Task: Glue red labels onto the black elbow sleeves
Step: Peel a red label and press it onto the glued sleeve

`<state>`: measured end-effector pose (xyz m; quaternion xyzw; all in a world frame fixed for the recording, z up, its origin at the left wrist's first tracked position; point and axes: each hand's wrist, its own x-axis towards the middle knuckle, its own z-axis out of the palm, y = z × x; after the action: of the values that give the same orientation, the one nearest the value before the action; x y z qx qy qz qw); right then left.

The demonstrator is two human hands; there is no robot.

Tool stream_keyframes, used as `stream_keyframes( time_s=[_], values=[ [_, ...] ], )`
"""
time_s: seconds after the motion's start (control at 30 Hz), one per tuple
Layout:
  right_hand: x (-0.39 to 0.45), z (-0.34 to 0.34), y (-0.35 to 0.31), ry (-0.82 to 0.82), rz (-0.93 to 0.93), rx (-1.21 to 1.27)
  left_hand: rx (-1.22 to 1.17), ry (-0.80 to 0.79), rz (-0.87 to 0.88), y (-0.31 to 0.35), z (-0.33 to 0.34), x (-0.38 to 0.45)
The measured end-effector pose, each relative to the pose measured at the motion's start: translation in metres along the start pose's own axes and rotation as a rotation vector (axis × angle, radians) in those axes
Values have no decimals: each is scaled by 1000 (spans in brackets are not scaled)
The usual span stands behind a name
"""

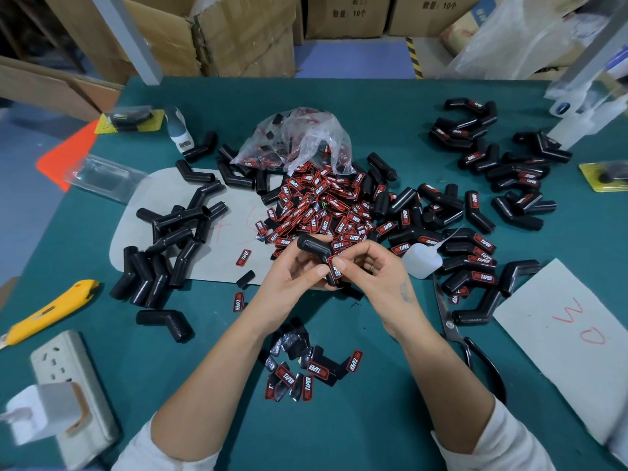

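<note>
My left hand (292, 273) grips a black elbow sleeve (314, 247) above the green table (373, 396). My right hand (377, 266) pinches a red label (335, 268) against the sleeve's lower leg. A heap of red labels (323, 205) spills from a clear plastic bag (299, 137) just beyond my hands. Plain black sleeves (170, 239) lie on the left. Sleeves with labels on them (475, 253) lie on the right. A white glue bottle (423, 263) lies beside my right hand.
Several loose labels (306, 368) lie between my forearms. Scissors (455, 331) and a grey card (574, 338) are at the right. A yellow box cutter (51, 311) and a power strip (68, 385) sit at the left. Cardboard boxes (238, 32) stand behind the table.
</note>
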<state>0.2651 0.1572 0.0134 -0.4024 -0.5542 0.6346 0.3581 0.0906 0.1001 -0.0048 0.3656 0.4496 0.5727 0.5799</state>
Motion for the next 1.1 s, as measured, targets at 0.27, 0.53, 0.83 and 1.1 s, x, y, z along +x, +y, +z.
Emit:
stream_keyframes(
  time_s=[0.27, 0.53, 0.83, 1.1],
  values=[
    [0, 1, 1, 11, 3, 3, -11, 0, 1, 2, 2, -1],
    [0, 2, -1, 26, -1, -13, -11, 3, 1, -1, 1, 0],
    [-1, 1, -1, 48, 2, -10, -61, 15, 6, -3, -1, 1],
    [1, 3, 2, 66, -2, 15, -191, 101, 16, -3, -4, 4]
  ],
)
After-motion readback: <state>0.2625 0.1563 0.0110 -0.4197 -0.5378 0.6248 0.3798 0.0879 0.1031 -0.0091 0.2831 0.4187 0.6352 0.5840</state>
